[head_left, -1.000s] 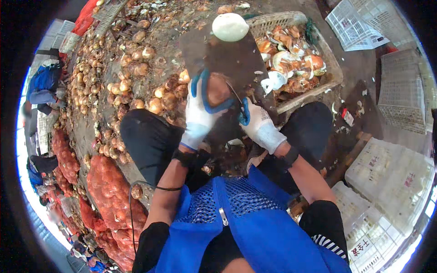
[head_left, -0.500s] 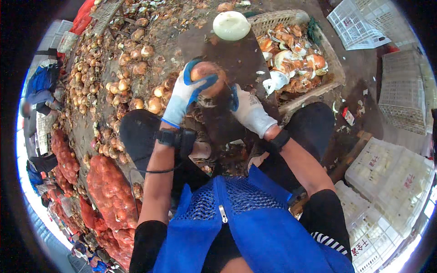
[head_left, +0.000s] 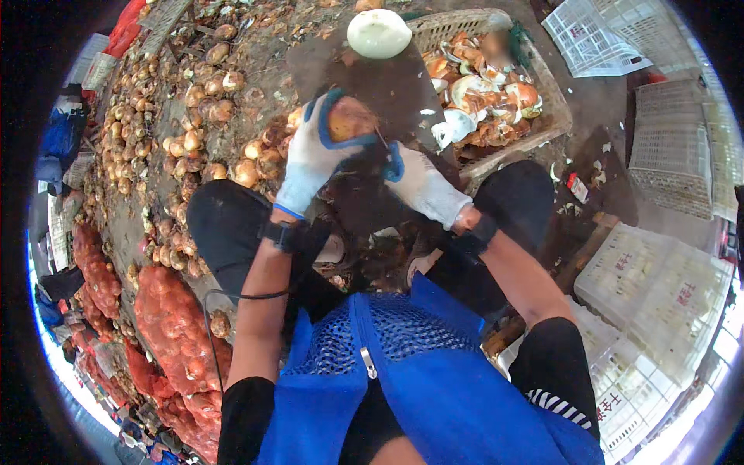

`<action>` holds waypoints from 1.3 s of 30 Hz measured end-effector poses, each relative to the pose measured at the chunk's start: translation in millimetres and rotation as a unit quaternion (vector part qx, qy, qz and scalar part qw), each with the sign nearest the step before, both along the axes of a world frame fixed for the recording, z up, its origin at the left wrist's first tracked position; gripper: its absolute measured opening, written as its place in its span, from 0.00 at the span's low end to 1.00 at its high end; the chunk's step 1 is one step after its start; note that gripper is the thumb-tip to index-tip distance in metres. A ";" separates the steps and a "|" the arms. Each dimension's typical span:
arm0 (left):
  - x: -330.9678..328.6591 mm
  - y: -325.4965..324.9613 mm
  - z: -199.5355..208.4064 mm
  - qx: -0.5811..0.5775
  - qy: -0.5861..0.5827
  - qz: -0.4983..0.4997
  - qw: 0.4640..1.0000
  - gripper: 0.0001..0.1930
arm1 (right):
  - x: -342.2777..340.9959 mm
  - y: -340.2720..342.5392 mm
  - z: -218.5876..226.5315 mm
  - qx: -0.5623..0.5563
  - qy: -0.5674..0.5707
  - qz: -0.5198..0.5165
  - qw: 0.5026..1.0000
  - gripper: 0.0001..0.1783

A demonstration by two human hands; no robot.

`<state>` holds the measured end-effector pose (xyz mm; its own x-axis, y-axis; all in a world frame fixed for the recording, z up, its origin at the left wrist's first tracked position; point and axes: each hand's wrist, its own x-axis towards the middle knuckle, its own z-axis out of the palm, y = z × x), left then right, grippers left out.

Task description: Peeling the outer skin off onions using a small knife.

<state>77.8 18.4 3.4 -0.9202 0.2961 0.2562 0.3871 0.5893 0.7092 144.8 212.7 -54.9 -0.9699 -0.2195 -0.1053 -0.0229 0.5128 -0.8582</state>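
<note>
In front of me, my left hand (head_left: 311, 159), in a white and blue glove, wraps round a brown-skinned onion (head_left: 350, 120). To its right, my right hand (head_left: 422, 182), gloved alike, is closed on a small knife (head_left: 382, 138). Only a thin dark length of blade shows, close to the onion's right side; the handle is hidden in the glove. Both hands are over a dark board (head_left: 318, 66) between my knees. On the board's far end sits a pale, glossy, rounded thing (head_left: 379, 34), which looks like a peeled onion.
A crate (head_left: 554, 136) of onion skins stands beside the board on the right. Loose onions (head_left: 136, 136) cover the ground at left, near red mesh sacks (head_left: 174, 325). White plastic crates (head_left: 647, 283) are stacked at right. A cable runs along my left forearm.
The view has shifted slightly, so the surroundings sit further left and up. The onion is tilted differently in my left hand, and the knife blade now shows more clearly beside it.
</note>
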 end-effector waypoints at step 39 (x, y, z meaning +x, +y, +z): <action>-50.7 -31.4 -9.1 0.097 -0.258 0.014 0.961 0.38 | -30.8 -11.6 16.5 -0.276 -0.289 -0.012 0.917 0.05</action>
